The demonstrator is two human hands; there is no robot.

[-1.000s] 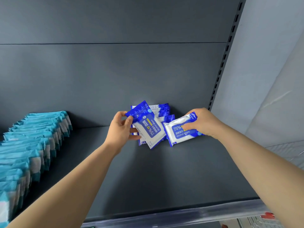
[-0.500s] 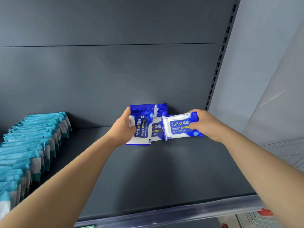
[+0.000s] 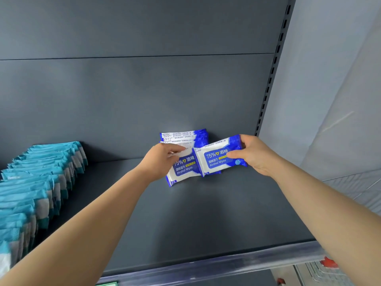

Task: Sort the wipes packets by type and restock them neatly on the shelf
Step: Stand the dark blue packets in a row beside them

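On the dark grey metal shelf [image 3: 185,223], the left hand [image 3: 162,159] seems to pinch the front blue-and-white plastic wipes packet [image 3: 183,170] of a short row [image 3: 185,137] (teal packets [image 3: 41,172] sit well apart). The right hand [image 3: 255,153] grips a second packet [image 3: 216,159] just beside it. Released unevenly, the row could slump forward.

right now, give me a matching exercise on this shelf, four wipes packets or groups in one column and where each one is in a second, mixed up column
Things:
1 teal packets
2 back blue packets
3 front blue packet
4 right blue packet

Places:
a held by the right hand
b long row at the left of the shelf
c held at its top by the left hand
d at the rear, behind the other blue ones

Pairs: 1-b, 2-d, 3-c, 4-a
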